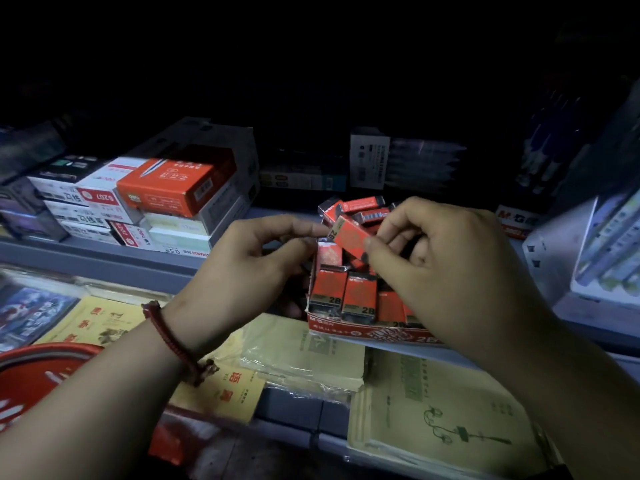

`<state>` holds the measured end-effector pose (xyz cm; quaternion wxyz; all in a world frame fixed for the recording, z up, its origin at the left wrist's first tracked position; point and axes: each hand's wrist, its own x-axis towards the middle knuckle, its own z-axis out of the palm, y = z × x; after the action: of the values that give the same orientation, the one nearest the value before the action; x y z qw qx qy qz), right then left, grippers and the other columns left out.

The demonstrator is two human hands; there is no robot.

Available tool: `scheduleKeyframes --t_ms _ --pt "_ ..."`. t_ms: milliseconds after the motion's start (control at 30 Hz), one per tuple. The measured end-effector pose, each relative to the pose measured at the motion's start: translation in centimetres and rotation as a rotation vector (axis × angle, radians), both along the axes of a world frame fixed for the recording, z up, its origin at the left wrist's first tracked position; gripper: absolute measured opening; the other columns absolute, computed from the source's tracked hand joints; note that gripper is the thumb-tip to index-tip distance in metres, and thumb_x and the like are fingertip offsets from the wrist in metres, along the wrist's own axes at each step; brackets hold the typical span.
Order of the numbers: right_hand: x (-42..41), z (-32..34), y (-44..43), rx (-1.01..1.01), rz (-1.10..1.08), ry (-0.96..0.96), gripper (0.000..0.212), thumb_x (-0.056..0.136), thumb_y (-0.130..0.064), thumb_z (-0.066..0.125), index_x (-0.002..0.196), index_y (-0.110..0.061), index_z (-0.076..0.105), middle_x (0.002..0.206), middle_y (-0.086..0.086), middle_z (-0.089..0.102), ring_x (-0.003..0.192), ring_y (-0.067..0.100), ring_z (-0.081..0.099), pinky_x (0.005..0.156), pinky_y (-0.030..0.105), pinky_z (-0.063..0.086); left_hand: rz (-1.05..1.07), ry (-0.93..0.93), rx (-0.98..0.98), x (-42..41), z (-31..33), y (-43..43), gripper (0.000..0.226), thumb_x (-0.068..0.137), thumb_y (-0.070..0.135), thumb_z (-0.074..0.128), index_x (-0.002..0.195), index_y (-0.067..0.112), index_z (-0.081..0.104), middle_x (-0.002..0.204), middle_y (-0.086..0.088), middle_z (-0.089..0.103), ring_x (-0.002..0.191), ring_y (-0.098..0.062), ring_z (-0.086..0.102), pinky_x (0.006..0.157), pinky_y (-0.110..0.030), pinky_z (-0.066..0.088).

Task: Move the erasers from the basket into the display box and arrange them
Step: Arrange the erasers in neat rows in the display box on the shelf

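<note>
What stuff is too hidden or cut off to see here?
- Head view: the right hand, pinching an eraser, hides the right side of the display box.
- Head view: the left edge cuts off the red basket; its contents don't show.
- Head view: whether the left hand grips that eraser or just touches it is unclear.

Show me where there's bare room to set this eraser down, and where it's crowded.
Bare shelf shows between the stacked boxes and the display box, beyond the left hand. The box's front row and back heap are packed; its right side is hidden by the right hand pinching the eraser.
</note>
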<state>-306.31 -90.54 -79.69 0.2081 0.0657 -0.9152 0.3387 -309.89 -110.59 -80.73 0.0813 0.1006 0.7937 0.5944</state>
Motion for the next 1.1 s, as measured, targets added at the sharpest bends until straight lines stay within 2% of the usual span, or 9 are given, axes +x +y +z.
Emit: scheduleKeyframes --t_ms 100,200,400,567,633,733,900,1000,1100 --pt "0.0 0.0 -0.2 0.02 -0.025 0.02 0.016 0.087 -0.034 0.069 0.074 -0.027 0.062 0.06 -0.012 0.059 0.047 0.005 0.053 0.047 0.028 0.047 -0.016 0.037 -0.059 -0.4 -0.1 -0.5 0.035 0.106 0.008 0.046 0.102 0.025 0.077 0.072 -0.011 0.073 0.051 -0.021 0.063 0.047 -0.031 0.053" --pt "-0.1 -0.1 -0.5 0.044 -0.043 0.04 0.015 0.09 -0.033 0.065 0.078 -0.025 0.06 0.065 -0.01 0.06 0.048 0.004 0.052 0.047 0.03 0.048 -0.049 0.174 -0.206 -0.9 -0.2 -0.5 0.033 0.105 0.013 0.046 0.096 0.032 0.072 0.057 0.004 0.064 0.043 -0.026 0.061 0.041 -0.035 0.05" --pt "-0.3 0.0 -0.4 0.041 -0.042 0.012 0.015 0.092 -0.033 0.063 0.081 -0.026 0.056 0.068 -0.007 0.06 0.048 0.009 0.051 0.048 0.033 0.048 -0.089 0.321 -0.383 -1.6 0.4 0.7 0.011 0.097 0.034 0.063 0.091 0.026 0.068 0.072 0.003 0.07 0.051 -0.006 0.063 0.044 -0.016 0.044" --pt "-0.5 -0.3 0.1 -0.009 0.001 -0.003 0.013 0.093 -0.03 0.066 0.083 -0.026 0.058 0.066 -0.007 0.06 0.051 0.008 0.054 0.044 0.021 0.039 -0.121 0.253 -0.324 -2.6 0.8 0.6 0.017 0.089 0.037 0.073 0.089 0.02 0.072 0.078 -0.005 0.075 0.078 -0.032 0.071 0.073 -0.044 0.058" --pt "-0.4 -0.2 0.1 -0.001 0.023 0.037 0.009 0.092 -0.027 0.067 0.09 -0.027 0.059 0.076 -0.009 0.058 0.055 0.007 0.052 0.048 0.019 0.039 -0.138 0.232 -0.282 -2.9 0.8 0.5 0.017 0.088 0.034 0.076 0.089 0.018 0.073 0.079 -0.01 0.074 0.082 -0.043 0.069 0.076 -0.057 0.057" --pt "-0.3 0.1 0.1 0.068 0.16 0.096 0.014 0.092 -0.013 0.065 0.101 -0.024 0.065 0.09 -0.009 0.047 0.065 0.001 0.047 0.058 0.015 0.037 -0.148 0.21 -0.238 -3.0 0.8 0.5 0.01 0.087 0.026 0.078 0.089 0.017 0.075 0.086 -0.021 0.071 0.084 -0.049 0.068 0.073 -0.063 0.057" --pt "-0.8 0.0 0.4 0.159 0.26 0.03 0.019 0.091 -0.01 0.065 0.091 -0.026 0.075 0.096 -0.006 0.045 0.075 0.005 0.05 0.062 0.026 0.045 -0.189 0.18 -0.199 -2.9 0.8 0.7 0.01 0.091 0.027 0.074 0.093 0.018 0.078 0.088 -0.012 0.075 0.083 -0.04 0.073 0.079 -0.058 0.061" --pt "-1.0 0.7 0.7 0.168 0.291 -0.046 0.02 0.087 -0.012 0.072 0.09 -0.032 0.073 0.098 -0.009 0.044 0.079 0.002 0.05 0.067 0.018 0.042 -0.188 0.097 -0.176 -2.9 0.5 0.1 0.008 0.096 0.021 0.068 0.096 0.017 0.075 0.084 -0.015 0.072 0.056 -0.027 0.061 0.052 -0.033 0.054" --pt "-1.4 1.4 0.8 0.198 0.293 -0.096 0.019 0.083 -0.021 0.079 0.091 -0.035 0.071 0.097 -0.013 0.043 0.077 -0.004 0.05 0.066 0.011 0.039 -0.165 -0.009 -0.13 -2.6 0.5 -0.2 0.013 0.098 0.017 0.062 0.098 0.018 0.075 0.073 -0.004 0.068 0.056 -0.011 0.055 0.046 -0.021 0.048"
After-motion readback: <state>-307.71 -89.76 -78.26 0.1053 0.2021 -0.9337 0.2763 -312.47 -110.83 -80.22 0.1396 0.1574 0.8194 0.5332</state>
